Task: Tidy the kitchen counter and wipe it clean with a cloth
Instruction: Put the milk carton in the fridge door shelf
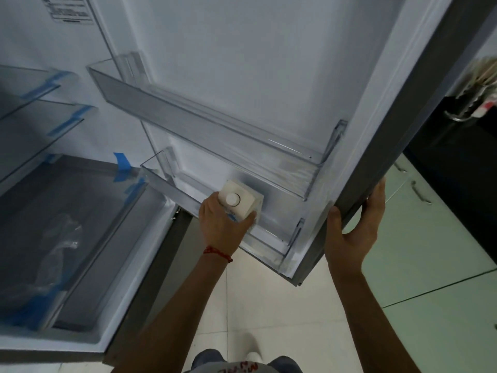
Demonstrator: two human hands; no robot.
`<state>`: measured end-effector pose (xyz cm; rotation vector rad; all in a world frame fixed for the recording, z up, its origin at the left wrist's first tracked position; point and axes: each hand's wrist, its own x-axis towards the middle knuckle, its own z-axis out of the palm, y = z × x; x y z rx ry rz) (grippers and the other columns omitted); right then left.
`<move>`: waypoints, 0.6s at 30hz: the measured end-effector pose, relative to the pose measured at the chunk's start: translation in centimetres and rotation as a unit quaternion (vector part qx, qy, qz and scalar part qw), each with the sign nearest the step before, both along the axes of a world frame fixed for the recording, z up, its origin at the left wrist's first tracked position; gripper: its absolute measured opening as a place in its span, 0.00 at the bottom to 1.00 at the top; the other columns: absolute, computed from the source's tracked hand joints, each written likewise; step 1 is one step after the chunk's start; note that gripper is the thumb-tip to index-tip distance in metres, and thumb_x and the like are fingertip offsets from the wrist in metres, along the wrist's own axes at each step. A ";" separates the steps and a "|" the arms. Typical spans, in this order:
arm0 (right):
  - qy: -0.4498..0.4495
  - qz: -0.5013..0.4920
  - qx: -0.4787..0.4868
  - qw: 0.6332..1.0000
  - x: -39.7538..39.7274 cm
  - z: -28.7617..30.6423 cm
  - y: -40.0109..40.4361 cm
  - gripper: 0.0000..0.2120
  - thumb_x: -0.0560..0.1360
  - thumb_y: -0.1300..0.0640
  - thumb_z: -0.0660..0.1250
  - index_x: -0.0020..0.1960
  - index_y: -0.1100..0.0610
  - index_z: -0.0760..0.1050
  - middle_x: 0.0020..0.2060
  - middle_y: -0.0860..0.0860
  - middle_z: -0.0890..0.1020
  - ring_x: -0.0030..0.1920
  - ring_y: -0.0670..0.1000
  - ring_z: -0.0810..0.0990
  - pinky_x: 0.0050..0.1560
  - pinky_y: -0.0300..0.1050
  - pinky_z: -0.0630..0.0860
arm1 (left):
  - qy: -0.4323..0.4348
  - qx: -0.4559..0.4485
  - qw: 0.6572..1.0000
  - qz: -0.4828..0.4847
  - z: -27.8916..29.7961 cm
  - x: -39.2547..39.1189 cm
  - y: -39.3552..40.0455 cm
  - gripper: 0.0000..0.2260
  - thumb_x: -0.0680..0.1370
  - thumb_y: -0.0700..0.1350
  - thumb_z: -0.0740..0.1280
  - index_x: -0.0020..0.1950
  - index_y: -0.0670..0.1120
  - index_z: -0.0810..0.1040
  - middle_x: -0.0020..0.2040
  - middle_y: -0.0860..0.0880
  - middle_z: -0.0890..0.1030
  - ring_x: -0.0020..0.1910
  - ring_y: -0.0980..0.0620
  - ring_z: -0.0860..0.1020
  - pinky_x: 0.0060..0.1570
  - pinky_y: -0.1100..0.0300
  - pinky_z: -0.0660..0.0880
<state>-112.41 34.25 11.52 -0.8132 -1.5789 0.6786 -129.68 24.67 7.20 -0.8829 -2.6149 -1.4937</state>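
Fingers (248, 219) of left hand (223, 227) curl round white carton (242, 201) in lower door bin (172, 181) | right hand (355, 227) grips fridge door edge (390, 157) | carton likely rigid, light, crushable; hold mid-body, below cap (231, 198)

Open fridge door (269, 76) with clear door bins (204, 125); blue-taped crisper drawer (67, 238) left of left hand; pale floor tiles (269, 305) below.
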 end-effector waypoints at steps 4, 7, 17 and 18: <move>-0.007 0.000 0.004 1.000 0.0 -0.1 -0.7 0.33 0.72 0.59 0.62 0.72 0.69 0.54 0.73 0.64 0.59 0.73 0.56 0.60 0.71 0.57 0.62 | 0.014 -0.019 1.000 0.017 -0.1 0.0 -0.7 0.32 0.60 0.54 0.77 0.57 0.40 0.71 0.52 0.43 0.77 0.53 0.45 0.75 0.54 0.57 0.70; -0.005 -0.003 -0.001 1.000 -0.2 -0.1 -1.5 0.34 0.71 0.59 0.63 0.72 0.69 0.53 0.73 0.64 0.58 0.74 0.56 0.58 0.72 0.57 0.60 | -0.003 -0.007 1.000 -0.008 -0.2 0.4 -1.6 0.34 0.64 0.57 0.73 0.62 0.41 0.68 0.58 0.43 0.75 0.58 0.49 0.73 0.60 0.48 0.73; -0.019 -0.037 0.025 0.999 -1.0 -0.9 -5.4 0.35 0.72 0.57 0.62 0.71 0.71 0.51 0.72 0.66 0.56 0.75 0.52 0.53 0.75 0.44 0.53 | 0.216 -0.035 0.963 -0.158 -1.5 5.3 -6.7 0.20 0.79 0.56 0.50 0.64 0.46 0.67 0.64 0.40 0.76 0.67 0.48 0.64 0.65 0.42 0.65; -0.018 -0.042 0.028 0.999 -1.2 -0.9 -6.1 0.36 0.72 0.56 0.62 0.71 0.72 0.50 0.72 0.65 0.55 0.75 0.48 0.52 0.75 0.42 0.52 | 0.233 -0.045 0.953 -0.187 -1.9 5.4 -7.3 0.19 0.80 0.56 0.48 0.63 0.47 0.68 0.62 0.42 0.78 0.66 0.49 0.66 0.63 0.42 0.68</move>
